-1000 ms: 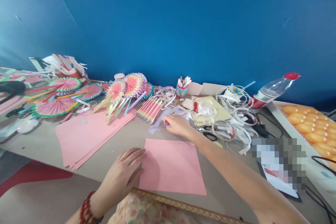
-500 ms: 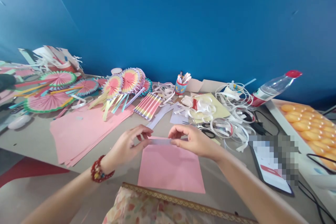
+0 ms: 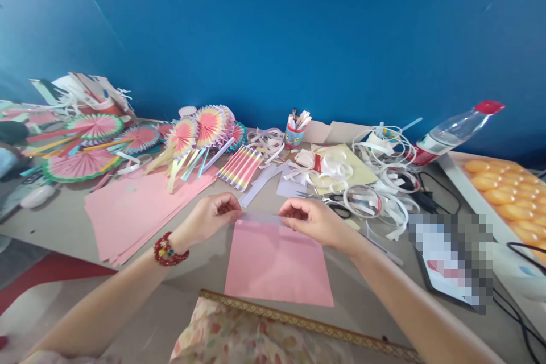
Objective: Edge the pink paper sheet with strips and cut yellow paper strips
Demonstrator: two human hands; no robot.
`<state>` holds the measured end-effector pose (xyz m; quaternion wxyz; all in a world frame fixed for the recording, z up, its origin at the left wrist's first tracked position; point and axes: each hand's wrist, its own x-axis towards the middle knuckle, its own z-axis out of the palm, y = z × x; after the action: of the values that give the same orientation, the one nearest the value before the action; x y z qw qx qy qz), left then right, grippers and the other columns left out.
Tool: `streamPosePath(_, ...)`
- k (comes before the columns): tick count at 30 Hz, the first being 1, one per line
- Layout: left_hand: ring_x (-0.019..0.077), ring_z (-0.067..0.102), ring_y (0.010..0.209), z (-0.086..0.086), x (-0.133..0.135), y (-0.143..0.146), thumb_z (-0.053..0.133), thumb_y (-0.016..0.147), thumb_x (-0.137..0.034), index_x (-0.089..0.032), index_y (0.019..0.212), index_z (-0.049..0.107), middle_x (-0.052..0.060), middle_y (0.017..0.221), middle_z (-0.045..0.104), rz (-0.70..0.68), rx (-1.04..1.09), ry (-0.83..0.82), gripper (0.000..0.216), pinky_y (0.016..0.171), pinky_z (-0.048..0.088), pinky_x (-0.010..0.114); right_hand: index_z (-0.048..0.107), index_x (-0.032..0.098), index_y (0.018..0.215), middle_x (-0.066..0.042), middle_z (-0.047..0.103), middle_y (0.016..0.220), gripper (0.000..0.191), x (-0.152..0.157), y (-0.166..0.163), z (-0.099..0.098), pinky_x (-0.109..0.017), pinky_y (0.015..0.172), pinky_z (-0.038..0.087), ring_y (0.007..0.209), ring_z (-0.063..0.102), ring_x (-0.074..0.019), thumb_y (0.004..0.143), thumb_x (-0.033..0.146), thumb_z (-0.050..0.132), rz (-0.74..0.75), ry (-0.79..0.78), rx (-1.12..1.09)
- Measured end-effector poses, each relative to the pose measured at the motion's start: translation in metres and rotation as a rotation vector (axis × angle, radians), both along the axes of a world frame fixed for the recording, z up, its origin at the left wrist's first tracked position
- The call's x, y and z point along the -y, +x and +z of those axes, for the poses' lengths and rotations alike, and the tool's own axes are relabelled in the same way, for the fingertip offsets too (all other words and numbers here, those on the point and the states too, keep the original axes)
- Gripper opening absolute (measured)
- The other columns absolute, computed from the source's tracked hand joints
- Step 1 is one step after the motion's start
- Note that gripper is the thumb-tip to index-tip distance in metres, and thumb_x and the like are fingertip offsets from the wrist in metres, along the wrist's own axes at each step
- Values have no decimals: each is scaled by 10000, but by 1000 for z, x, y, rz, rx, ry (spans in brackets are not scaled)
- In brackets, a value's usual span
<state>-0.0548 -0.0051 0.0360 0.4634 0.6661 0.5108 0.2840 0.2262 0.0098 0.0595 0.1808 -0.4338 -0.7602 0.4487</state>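
A single pink paper sheet (image 3: 277, 261) lies flat on the grey table in front of me. Along its far edge sits a thin pale paper strip (image 3: 263, 217). My left hand (image 3: 211, 217) pinches the strip's left end, fingers curled. My right hand (image 3: 315, 222) pinches the right end the same way. A red bead bracelet (image 3: 168, 250) circles my left wrist. Both hands rest low, at the sheet's top edge.
A stack of pink sheets (image 3: 136, 210) lies left. Behind it are folded paper fans (image 3: 200, 131), a pleated strip (image 3: 241, 168), a pen cup (image 3: 294, 133), coiled white paper strips (image 3: 375, 182), scissors (image 3: 333, 205), a plastic bottle (image 3: 452, 133), a phone (image 3: 447, 267) and a tray of orange pieces (image 3: 507, 187).
My right hand fetched a pale strip from the pile behind the sheet; my left hand lifted off the sheet to take its other end. Both then lowered it to the sheet's far edge.
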Motion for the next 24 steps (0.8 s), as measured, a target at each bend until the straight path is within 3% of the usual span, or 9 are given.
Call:
streamPosePath(8, 117, 527, 638, -16, -2, -5, 620, 847, -418, -168, 785, 608, -17, 705, 609, -5, -80, 1, 259, 601, 413, 207, 651, 208, 889, 17, 668, 790, 142, 10, 15, -28, -235, 648, 410, 696, 581, -128, 858, 324, 574, -136, -27, 37)
streamPosePath(13, 145, 566, 750, -18, 1, -4, 552, 894, -393, -171, 790, 615, 14, 805, 633, -33, -138, 121, 253, 680, 445, 225, 660, 214, 870, 16, 694, 814, 157, 15, 14, -40, -254, 667, 416, 728, 604, -147, 867, 325, 549, -132, 3, 83)
streamPosePath(24, 159, 635, 773, -28, 14, -4, 537, 896, -252, -201, 869, 612, 8, 848, 689, -9, -231, 130, 95, 709, 492, 238, 677, 258, 922, 5, 720, 946, 170, 15, 11, -54, -281, 756, 449, 863, 649, -180, 898, 297, 514, -124, 57, 148)
